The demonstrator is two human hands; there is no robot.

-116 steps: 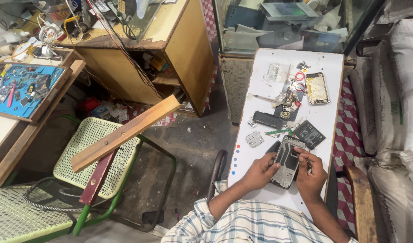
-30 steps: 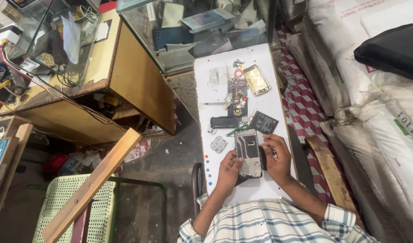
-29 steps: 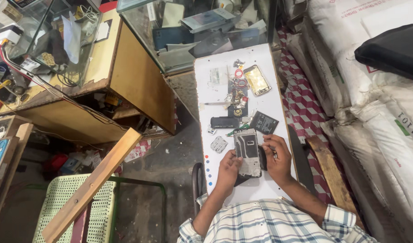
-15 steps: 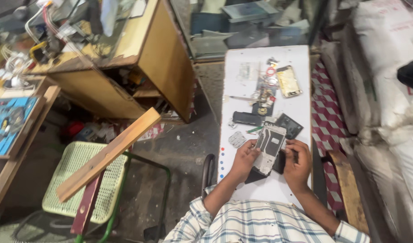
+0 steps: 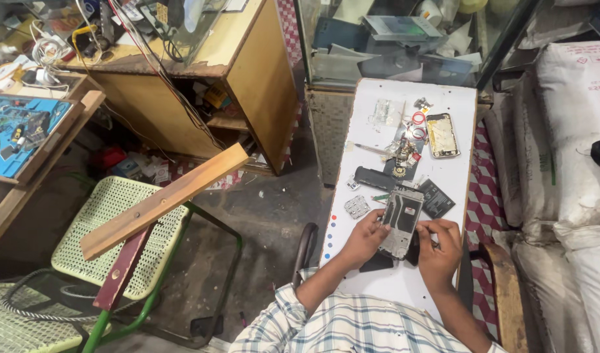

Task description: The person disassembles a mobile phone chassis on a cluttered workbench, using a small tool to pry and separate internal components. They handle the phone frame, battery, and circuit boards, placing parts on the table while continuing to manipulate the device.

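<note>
An opened phone body (image 5: 401, 222), grey with dark inner parts, lies tilted on a narrow white table (image 5: 394, 287). My left hand (image 5: 364, 236) grips its left edge. My right hand (image 5: 438, 245) rests at its lower right side and pinches a thin tool whose tip is hidden. A black battery (image 5: 436, 198) lies just beyond the phone, a dark cover (image 5: 374, 178) to its upper left, and a small metal shield (image 5: 357, 206) beside my left hand.
Further up the table are a gold phone frame (image 5: 442, 135), red rings and loose small parts (image 5: 404, 150). A glass cabinet (image 5: 404, 39) stands behind. White sacks (image 5: 574, 163) crowd the right. A green mesh chair (image 5: 117, 229) carrying a wooden plank (image 5: 162, 199) stands left.
The view has swung about between frames. My hands stay on the phone body in the same grip, and the parts on the table lie where they were.
</note>
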